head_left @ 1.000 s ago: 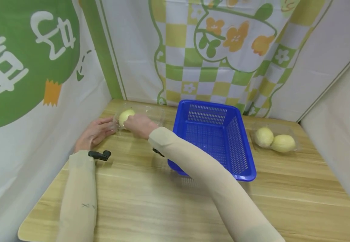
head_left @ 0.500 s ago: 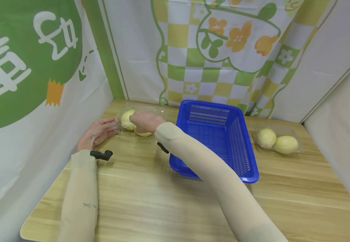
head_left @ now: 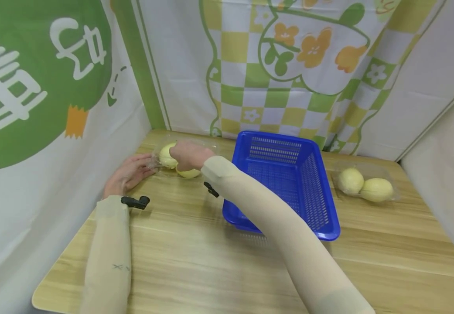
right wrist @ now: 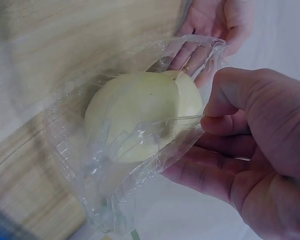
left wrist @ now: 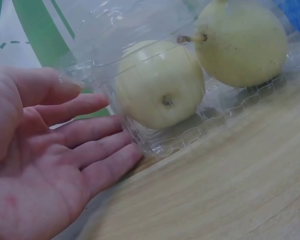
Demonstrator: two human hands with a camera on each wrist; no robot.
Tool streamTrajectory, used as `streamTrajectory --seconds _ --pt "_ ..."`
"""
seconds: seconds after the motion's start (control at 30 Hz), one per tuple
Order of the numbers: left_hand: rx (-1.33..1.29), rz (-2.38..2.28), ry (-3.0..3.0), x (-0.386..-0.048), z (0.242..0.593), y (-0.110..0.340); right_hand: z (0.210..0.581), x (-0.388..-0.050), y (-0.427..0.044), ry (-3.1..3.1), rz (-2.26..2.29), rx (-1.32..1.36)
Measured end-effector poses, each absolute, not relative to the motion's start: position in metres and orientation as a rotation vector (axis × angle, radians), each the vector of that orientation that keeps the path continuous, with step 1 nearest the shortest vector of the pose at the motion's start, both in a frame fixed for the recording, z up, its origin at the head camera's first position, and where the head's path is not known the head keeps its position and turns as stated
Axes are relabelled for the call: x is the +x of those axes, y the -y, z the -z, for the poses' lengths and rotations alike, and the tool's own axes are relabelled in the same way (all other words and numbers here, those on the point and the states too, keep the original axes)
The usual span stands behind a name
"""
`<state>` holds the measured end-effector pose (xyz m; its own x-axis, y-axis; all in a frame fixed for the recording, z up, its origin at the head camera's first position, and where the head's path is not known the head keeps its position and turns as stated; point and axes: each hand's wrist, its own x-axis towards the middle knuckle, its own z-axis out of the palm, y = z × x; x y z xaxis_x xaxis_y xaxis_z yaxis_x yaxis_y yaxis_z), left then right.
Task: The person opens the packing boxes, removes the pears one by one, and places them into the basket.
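Right hand [head_left: 191, 155] has shifted slightly away from the viewer since 1.0 s ago, uncovering a 2nd fruit [head_left: 189, 173].
Left hand [left wrist: 50, 145] rests straight fingers on left clear box [left wrist: 162, 149], grasping nothing; 2 fruits [left wrist: 157, 75] inside, right hand pinching its plastic edge (closure unconfirmed). Blue basket [head_left: 330, 236] stands between; right box [head_left: 373, 171] holds 2 more. Judged: both filled, left unfinished.
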<state>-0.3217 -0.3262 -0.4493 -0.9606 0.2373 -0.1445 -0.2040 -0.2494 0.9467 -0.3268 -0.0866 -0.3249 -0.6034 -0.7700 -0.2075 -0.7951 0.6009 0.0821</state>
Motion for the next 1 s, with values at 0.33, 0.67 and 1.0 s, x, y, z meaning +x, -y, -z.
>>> streamTrajectory --seconds 0.33,0.67,1.0 --pt "0.034 -2.204 -1.735 -0.326 0.441 0.318 0.324 -0.331 0.075 -2.698 -0.245 -1.273" --pt "0.291 -2.189 -1.725 -0.306 0.445 0.327 0.326 -0.326 0.081 -2.694 -0.303 -1.318" --pt "0.222 -1.858 -2.071 -0.296 0.437 0.321 0.325 -0.323 0.086 -2.69 -0.261 -1.285"
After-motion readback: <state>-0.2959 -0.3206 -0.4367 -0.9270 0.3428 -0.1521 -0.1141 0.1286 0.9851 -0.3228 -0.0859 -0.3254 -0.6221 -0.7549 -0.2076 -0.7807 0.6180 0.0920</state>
